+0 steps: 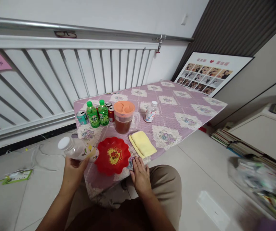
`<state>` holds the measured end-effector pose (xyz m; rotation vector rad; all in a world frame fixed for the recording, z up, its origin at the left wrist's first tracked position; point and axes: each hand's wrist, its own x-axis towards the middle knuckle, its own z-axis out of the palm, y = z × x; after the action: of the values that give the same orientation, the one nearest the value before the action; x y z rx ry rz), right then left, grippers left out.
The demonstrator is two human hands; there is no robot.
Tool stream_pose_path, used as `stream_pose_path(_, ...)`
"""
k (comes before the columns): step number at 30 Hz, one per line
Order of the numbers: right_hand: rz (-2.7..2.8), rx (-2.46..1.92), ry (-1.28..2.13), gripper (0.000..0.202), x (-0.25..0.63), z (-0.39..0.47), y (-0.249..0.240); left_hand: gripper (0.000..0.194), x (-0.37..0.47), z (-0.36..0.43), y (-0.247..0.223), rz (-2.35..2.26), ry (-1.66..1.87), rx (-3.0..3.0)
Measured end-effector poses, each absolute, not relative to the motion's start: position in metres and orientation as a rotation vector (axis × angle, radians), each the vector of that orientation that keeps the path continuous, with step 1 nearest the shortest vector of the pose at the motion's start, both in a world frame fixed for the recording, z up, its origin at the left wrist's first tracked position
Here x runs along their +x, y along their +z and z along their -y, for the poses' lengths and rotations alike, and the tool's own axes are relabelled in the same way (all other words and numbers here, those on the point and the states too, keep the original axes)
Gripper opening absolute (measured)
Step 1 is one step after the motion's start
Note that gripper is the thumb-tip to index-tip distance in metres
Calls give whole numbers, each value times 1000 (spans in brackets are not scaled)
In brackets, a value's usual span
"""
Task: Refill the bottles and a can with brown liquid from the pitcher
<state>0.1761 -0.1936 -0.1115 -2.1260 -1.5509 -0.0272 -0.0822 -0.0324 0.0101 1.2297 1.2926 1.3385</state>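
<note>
My left hand grips a clear bottle with a white cap, tilted with its cap toward the left, beside a red scalloped plate. Fingers spread a little, my right hand rests on the table's near edge, just below a folded yellow cloth. Behind the plate is a pitcher of brown liquid with an orange lid. Another white-capped bottle stands right of the pitcher.
Two green bottles stand left of the pitcher, with a teal can and a red can near them. A patterned cloth covers the table. A radiator and a photo board are behind.
</note>
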Motion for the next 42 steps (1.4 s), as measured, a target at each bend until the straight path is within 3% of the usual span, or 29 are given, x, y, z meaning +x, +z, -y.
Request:
stream_pose_path(11, 1450, -2039, -99, 46, 175, 197, -105, 67, -62, 36, 1, -1187, 1217, 1341)
stream_pose_path(16, 1361, -1784, -121, 41, 178, 188, -60, 67, -49, 49, 1, -1129, 1059, 1599)
stream_pose_path(28, 1242, -1513, 291, 48, 139, 139, 46, 76, -18, 58, -9, -959, 1018, 2024)
stream_pose_path(36, 1138, -1532, 237, 47, 139, 124, 53, 71, -14, 55, -14, -950, 935, 2116)
stream_pose_path(42, 1145, -1559, 207, 38, 140, 124, 46, 81, -13, 56, -19, -961, 855, 2189)
